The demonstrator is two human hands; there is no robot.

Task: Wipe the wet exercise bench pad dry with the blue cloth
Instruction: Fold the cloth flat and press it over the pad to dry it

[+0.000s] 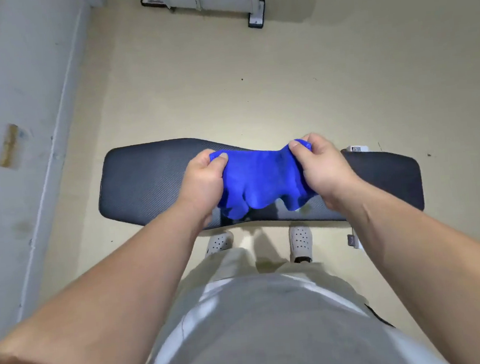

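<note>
blue cloth (pixel 257 180) is soft, light and floppy, so it is best held by its ends. the left hand (pixel 204 182) grips one end and the right hand (pixel 323 166) grips the other, cloth pulled wide between them. it hangs over the middle of the surface (pixel 146 190), its low part by the near edge. the surface looks firm, maybe slippery if wet. nothing to hold water shows.

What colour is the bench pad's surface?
The bench pad is dark grey-black with a fine woven texture, clearest in the head view.
</note>
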